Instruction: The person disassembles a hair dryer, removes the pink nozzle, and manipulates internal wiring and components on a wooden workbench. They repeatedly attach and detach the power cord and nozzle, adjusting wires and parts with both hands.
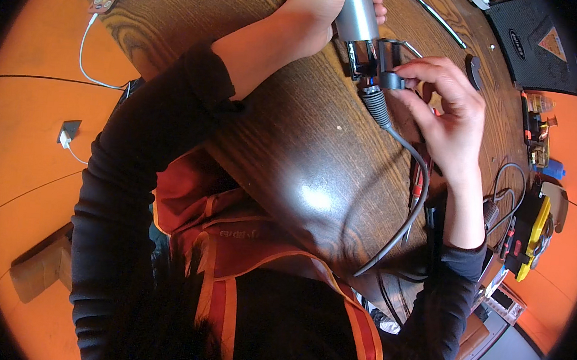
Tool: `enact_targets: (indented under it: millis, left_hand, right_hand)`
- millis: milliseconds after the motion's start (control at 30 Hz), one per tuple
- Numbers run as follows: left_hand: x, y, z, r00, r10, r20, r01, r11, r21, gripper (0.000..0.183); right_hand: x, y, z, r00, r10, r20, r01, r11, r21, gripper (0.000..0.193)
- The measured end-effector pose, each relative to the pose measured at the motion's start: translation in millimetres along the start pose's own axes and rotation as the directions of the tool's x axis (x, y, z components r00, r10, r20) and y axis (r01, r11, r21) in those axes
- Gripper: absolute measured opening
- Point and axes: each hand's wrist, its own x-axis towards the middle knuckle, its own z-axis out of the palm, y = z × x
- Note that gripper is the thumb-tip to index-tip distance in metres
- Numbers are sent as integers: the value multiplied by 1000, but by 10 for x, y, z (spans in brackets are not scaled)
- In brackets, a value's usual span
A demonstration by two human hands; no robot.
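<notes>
My left hand (324, 8) is wrapped round a silver cylindrical appliance handle (358, 17) at the top of the view. The lower end of the handle is open, and dark inner parts (361, 56) with a bit of blue wire show there. From that end a grey power cord (425, 173) runs out through a ribbed sleeve (375, 106) and curves down toward me. Thumb and fingers of my right hand (448, 101) pinch a black plastic cover piece (392, 80), held right beside the exposed end. Whether the piece touches the handle, I cannot tell.
Under my hands is a brown wood-grain table (270, 152). A thin rod (437, 18) and a small black curved part (473, 71) lie beyond my right hand. At the right stand a black mat (535, 47), several tools, and a yellow-and-black item (534, 237).
</notes>
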Motion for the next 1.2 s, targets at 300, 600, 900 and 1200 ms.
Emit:
enact_targets:
  millis: [300, 600, 900, 1200]
  left_hand:
    - [2, -10, -5, 1000, -27, 13, 28, 998, -50, 22]
    - [5, -26, -7, 999, -48, 7, 49, 997, -61, 21]
    - [-44, -55, -11, 996, -89, 27, 92, 985, -148, 23]
    - [-197, 98, 103, 995, -79, 64, 91, 972, -215, 24]
  right_hand:
    - [53, -27, 93, 983, -165, 82, 171, 982, -81, 22]
    - [104, 31, 157, 978, -196, 71, 200, 978, -60, 19]
    - [74, 23, 122, 981, -175, 88, 180, 982, -50, 22]
    - [35, -82, 206, 958, 284, 37, -250, 769, 588, 55]
